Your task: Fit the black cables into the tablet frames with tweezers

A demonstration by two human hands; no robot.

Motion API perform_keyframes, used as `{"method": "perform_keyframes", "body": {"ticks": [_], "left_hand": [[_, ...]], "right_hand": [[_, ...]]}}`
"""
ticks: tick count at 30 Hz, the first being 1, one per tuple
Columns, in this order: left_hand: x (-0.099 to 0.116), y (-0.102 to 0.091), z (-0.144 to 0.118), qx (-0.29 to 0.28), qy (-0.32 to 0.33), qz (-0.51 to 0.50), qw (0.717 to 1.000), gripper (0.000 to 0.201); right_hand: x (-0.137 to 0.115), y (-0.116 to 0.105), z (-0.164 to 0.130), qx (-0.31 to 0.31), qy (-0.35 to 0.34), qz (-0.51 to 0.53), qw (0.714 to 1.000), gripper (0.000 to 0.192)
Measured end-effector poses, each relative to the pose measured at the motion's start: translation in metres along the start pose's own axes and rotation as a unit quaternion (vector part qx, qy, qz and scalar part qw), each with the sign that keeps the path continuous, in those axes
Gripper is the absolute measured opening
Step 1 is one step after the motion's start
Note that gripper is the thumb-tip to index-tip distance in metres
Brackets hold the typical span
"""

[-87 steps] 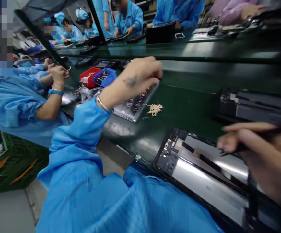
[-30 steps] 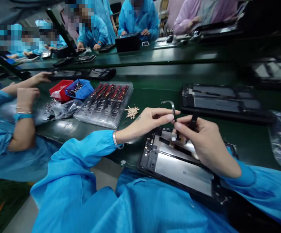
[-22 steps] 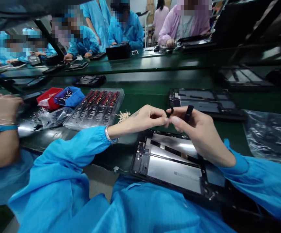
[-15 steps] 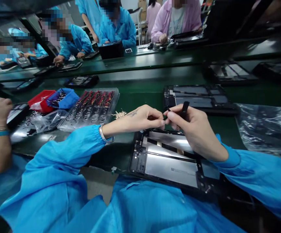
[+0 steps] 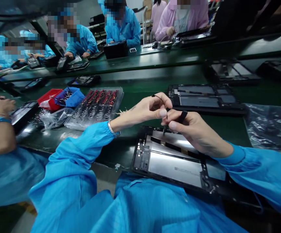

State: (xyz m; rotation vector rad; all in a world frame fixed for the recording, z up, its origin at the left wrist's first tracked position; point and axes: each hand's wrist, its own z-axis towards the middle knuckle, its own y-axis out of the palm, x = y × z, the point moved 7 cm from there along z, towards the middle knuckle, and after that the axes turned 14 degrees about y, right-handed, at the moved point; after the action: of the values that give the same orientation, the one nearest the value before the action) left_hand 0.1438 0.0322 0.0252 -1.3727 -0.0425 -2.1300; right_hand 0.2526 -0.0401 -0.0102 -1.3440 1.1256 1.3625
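Observation:
My left hand (image 5: pixel 150 110) is closed in a pinch on a thin black cable (image 5: pixel 159 97), which arcs over its fingers. The fingertips of my right hand (image 5: pixel 193 129) meet those of the left and pinch the cable's lower part. A small dark end (image 5: pixel 164 130) hangs below them. Between the right fingers a short black strip (image 5: pixel 183 115) sticks up; its kind is unclear. Beneath both hands lies an opened tablet-like device (image 5: pixel 175 168) with silver panels and black tape, partly covered by the right hand and sleeve.
Beyond my hands lies another opened device (image 5: pixel 201 100), with clear plastic film (image 5: pixel 271 126) to its right. Leftward are a clear tray (image 5: pixel 94 108) of small red and black parts, a blue bin (image 5: pixel 73 97), a red bin (image 5: pixel 49 98) and a plastic bag (image 5: pixel 56 118). A co-worker's arm (image 5: pixel 0 129) is at far left.
My left hand has risen slightly, and the cable now shows as a loop above its fingers. The right hand stays close to it, fingers lower. The whole view has shifted a little.

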Motion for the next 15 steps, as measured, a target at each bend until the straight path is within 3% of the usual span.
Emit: {"method": "perform_keyframes", "body": {"ticks": [6,9,13,15], "left_hand": [[-0.001,0.002,-0.006,-0.057,0.003,0.041,0.998,0.075],[-0.010,0.002,-0.016,-0.107,-0.022,0.070,0.992,0.073],[-0.029,0.002,-0.033,-0.130,-0.077,0.104,0.983,0.067],[-0.035,0.004,-0.040,-0.133,-0.097,0.119,0.979,0.065]], "right_hand": [[-0.002,-0.003,-0.008,0.019,0.023,0.015,0.999,0.036],[-0.009,-0.019,-0.024,0.072,0.025,-0.100,0.992,0.034],[-0.011,-0.047,-0.046,0.128,0.025,-0.315,0.940,0.032],[-0.006,-0.059,-0.054,0.130,0.021,-0.367,0.921,0.034]]}}
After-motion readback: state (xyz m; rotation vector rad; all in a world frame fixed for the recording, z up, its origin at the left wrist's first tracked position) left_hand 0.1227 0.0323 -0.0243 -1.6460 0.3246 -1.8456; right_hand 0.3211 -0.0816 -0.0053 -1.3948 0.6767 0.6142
